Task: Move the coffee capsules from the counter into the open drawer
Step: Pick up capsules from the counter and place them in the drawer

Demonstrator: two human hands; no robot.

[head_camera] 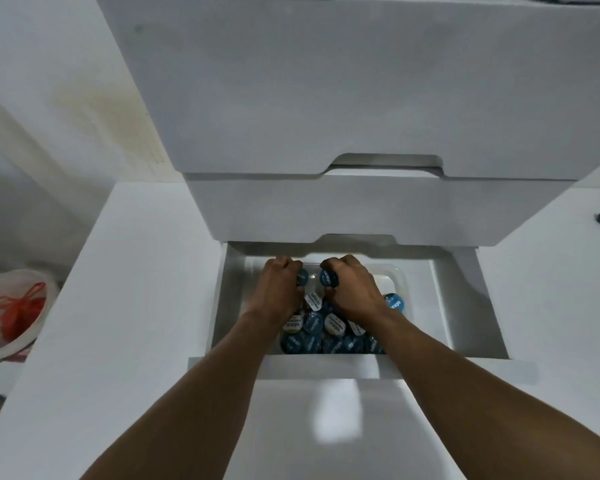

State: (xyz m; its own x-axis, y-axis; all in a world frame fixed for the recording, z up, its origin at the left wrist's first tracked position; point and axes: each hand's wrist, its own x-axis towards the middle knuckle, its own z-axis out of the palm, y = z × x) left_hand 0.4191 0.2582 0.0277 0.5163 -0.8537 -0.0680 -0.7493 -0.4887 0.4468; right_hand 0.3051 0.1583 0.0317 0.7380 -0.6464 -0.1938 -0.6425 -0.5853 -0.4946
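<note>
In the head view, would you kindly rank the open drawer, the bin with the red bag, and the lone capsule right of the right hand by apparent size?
1. open drawer
2. bin with the red bag, cut off by the frame
3. lone capsule
</note>
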